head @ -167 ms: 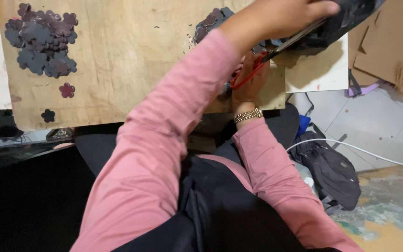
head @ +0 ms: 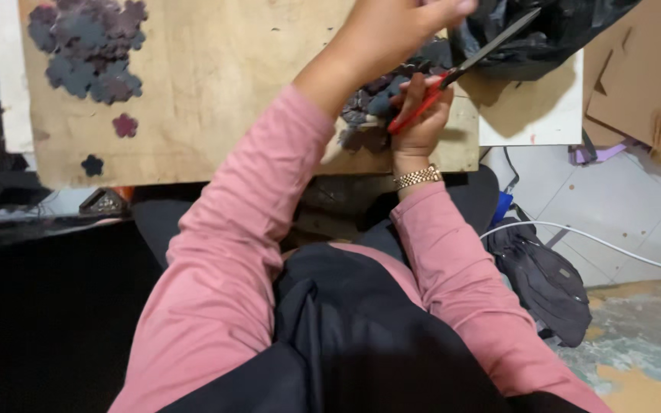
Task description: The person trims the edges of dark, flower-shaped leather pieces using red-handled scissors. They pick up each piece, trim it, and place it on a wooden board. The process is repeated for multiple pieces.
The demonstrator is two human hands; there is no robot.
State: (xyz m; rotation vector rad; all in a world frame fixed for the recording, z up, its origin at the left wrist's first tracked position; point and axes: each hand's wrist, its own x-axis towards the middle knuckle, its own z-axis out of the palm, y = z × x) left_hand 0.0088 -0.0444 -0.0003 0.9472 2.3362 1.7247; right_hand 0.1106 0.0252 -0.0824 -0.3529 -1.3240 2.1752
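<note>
My right hand [head: 421, 122], with a gold watch on its wrist, grips red-handled scissors [head: 453, 76]. The blades point up and right into a crumpled black sheet [head: 552, 30] at the top edge. My left hand [head: 392, 38] reaches across above it, and its fingertips pinch the black sheet's edge. Under both hands lies a pile of dark flower-shaped cutouts [head: 369, 107] on a wooden board [head: 216, 92].
A bigger heap of dark flower cutouts [head: 86, 46] sits at the board's top left, with two single flowers [head: 124, 125] below it. A white sheet [head: 537, 115] and cardboard pieces [head: 644, 69] lie to the right. A black bag [head: 545, 283] and white cable [head: 598, 237] are on the floor.
My left hand has shifted a little to the left. The scissors' blades now show more clearly against the black sheet.
</note>
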